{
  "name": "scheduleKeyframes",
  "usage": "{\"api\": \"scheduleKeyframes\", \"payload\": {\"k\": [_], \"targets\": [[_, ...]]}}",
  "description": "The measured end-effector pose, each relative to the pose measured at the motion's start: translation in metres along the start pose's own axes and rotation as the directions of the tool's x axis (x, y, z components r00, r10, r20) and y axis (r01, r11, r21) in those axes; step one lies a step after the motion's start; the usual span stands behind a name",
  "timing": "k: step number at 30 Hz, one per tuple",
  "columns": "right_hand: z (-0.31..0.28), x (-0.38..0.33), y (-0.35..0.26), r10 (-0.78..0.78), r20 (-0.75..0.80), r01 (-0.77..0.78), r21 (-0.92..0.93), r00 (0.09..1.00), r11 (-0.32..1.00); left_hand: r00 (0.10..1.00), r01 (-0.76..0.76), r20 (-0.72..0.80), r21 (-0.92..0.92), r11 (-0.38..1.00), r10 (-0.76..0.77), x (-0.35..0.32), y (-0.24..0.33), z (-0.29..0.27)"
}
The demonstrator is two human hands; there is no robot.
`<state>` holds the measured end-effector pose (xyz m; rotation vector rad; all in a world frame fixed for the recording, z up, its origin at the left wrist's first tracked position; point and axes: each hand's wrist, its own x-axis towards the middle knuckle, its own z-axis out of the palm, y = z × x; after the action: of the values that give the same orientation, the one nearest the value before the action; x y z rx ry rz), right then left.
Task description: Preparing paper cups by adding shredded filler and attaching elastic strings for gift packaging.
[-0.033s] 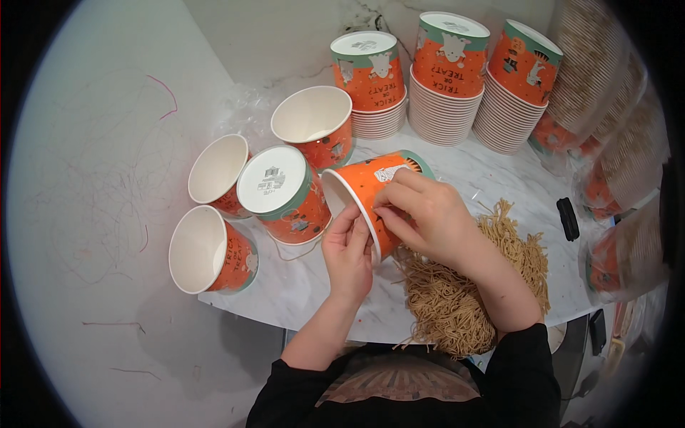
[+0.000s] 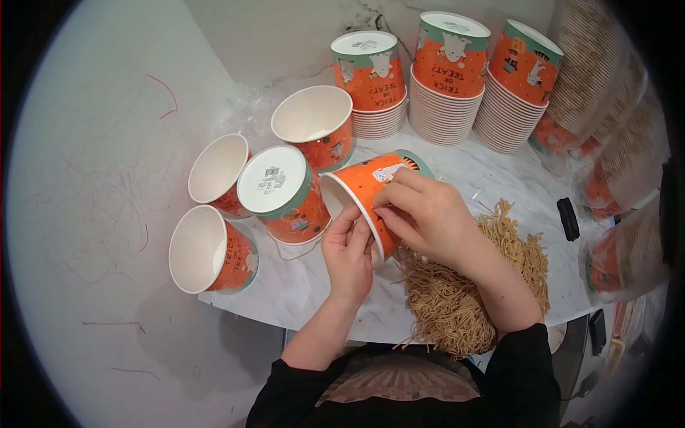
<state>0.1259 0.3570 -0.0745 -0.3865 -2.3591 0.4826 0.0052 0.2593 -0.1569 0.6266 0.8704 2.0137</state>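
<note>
Left hand (image 2: 347, 251) closed on rim of tilted orange paper tub (image 2: 360, 178), over mid-surface; right hand (image 2: 426, 214) curled against its wall, any hold hidden. Tan twine bundle (image 2: 448, 307) reaches surface's (image 2: 385, 310) near edge. Upturned tub stacks (image 2: 446, 110) line far edge; marble shows between.

Left forearm (image 2: 321, 335) bare, slanting up and rightward; left hand (image 2: 347, 257) pointing up, fingers bent in grip. Right forearm (image 2: 505, 289) bare, angled up and leftward; right hand (image 2: 428, 214) back upward, thumb and forefinger tips close together near left fingertips.
</note>
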Motion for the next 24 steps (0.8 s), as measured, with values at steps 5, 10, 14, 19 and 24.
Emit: {"api": "scheduleKeyframes", "payload": {"k": [5, 10, 14, 19, 24], "targets": [[-0.002, -0.001, 0.0, 0.008, 0.017, -0.009, 0.013, 1.0, 1.0, 0.996, -0.084, -0.008, 0.053, 0.995, 0.084, -0.001, -0.002, -0.001], [-0.012, 0.002, 0.0, 0.081, 0.065, -0.093, 0.218, 0.995, 0.971, 0.981, -0.184, -0.007, 0.237, 0.954, 0.191, -0.002, -0.004, -0.004], [-0.022, 0.0, 0.006, 0.229, 0.289, -0.356, 0.544, 0.93, 0.76, 0.93, -0.356, -0.018, 0.2, 0.913, 0.367, -0.003, -0.004, 0.0], [-0.024, 0.0, 0.007, 0.26, 0.426, -0.498, 0.76, 0.867, 0.418, 0.918, -0.386, -0.077, 0.052, 0.921, 0.389, -0.003, 0.0, 0.003], [-0.019, 0.001, -0.018, 0.15, 0.1, -0.178, 0.389, 0.984, 0.904, 0.847, -0.532, 0.143, 0.222, 0.817, 0.512, -0.007, -0.002, 0.001]]}}
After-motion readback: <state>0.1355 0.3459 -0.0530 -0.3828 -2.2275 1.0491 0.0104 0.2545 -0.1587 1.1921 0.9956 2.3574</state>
